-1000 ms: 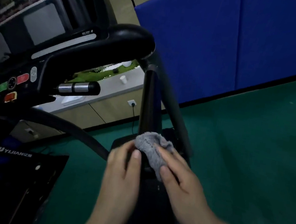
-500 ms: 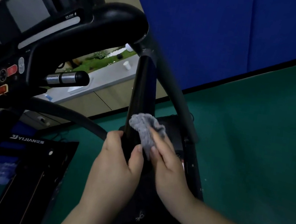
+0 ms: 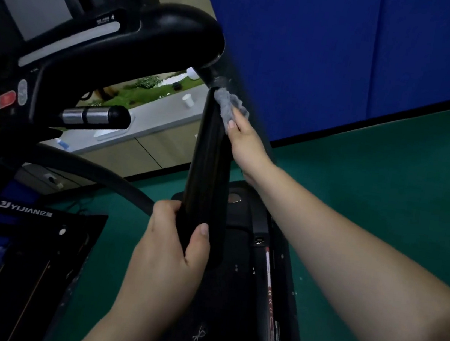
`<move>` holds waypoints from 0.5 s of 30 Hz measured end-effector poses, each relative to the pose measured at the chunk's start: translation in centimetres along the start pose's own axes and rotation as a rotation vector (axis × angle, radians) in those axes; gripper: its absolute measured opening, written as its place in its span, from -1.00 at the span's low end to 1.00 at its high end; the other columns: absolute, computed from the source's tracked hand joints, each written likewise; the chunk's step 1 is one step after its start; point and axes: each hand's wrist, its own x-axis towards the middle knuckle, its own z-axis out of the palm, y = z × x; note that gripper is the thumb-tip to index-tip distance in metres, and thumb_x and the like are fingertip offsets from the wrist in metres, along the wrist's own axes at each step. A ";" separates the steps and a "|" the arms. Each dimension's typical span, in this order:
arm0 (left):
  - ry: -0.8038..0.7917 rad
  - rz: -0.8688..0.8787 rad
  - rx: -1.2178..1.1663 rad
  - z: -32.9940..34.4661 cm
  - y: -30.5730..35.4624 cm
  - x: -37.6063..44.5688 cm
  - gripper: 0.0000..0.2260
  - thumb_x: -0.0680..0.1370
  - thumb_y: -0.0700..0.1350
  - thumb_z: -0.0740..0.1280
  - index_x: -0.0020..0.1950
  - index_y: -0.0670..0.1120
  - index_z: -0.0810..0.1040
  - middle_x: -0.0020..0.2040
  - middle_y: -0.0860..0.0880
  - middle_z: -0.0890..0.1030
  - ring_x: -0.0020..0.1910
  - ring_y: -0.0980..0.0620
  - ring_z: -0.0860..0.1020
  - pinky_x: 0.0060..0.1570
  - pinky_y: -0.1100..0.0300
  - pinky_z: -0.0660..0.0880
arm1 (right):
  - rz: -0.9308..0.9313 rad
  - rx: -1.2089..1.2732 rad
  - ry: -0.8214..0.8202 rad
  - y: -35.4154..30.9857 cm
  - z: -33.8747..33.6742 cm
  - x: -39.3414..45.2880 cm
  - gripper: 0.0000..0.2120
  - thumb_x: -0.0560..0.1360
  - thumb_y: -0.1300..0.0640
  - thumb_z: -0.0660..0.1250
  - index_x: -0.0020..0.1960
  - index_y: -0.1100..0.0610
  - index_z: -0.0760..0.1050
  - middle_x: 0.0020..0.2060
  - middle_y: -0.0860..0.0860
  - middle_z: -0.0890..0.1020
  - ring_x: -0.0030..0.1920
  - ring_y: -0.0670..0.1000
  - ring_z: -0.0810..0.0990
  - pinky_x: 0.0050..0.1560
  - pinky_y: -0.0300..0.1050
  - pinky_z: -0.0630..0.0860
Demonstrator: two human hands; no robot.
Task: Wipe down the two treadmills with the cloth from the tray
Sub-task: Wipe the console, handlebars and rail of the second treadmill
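Note:
A black treadmill stands in front of me, its upright post rising to a thick black handrail. My right hand holds a crumpled grey cloth against the top of the post, just under the handrail joint. My left hand grips the lower part of the same post, thumb across its front. The console with red and green buttons is at the left. A second treadmill is not in view.
A silver-and-black grip bar juts out from the console. A curved black bar runs below it. The treadmill base sits on green floor. Blue wall padding is behind, and a grey counter with a white cup.
My right hand has slid the cloth up the post from its lower part to just under the handrail. My left hand took a grip round the lower post and stayed there.

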 end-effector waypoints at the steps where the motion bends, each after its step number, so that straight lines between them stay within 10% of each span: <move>1: 0.005 -0.004 -0.003 0.0 0.0 0.0 -0.73 0.45 0.16 0.14 0.10 0.15 0.24 -0.05 0.22 0.45 -0.10 0.23 0.47 -0.23 0.26 0.36 | -0.026 -0.002 0.019 0.2 0.4 -1.9 -0.59 0.66 0.13 0.04 0.50 -0.02 0.23 0.45 0.05 0.32 0.40 0.00 0.32 0.28 -0.19 0.28; 6: -0.003 -0.012 -0.030 0.1 0.2 -0.2 -0.74 0.45 0.18 0.16 0.09 0.20 0.21 -0.01 0.22 0.45 -0.07 0.22 0.50 -0.19 0.24 0.43 | -0.079 0.036 0.032 0.6 1.1 -8.7 -0.61 0.65 0.17 0.10 0.45 -0.06 0.32 0.44 -0.06 0.33 0.41 -0.16 0.29 0.28 -0.47 0.26; 15: -0.046 -0.007 -0.022 -0.2 -0.1 0.1 -0.73 0.44 0.18 0.12 0.10 0.19 0.21 0.02 0.22 0.44 -0.10 0.30 0.47 -0.30 0.39 0.35 | 0.003 -0.160 0.046 -0.6 -0.3 4.6 -0.60 0.66 0.11 0.02 0.48 -0.06 0.28 0.45 0.04 0.33 0.39 0.05 0.35 0.32 -0.11 0.32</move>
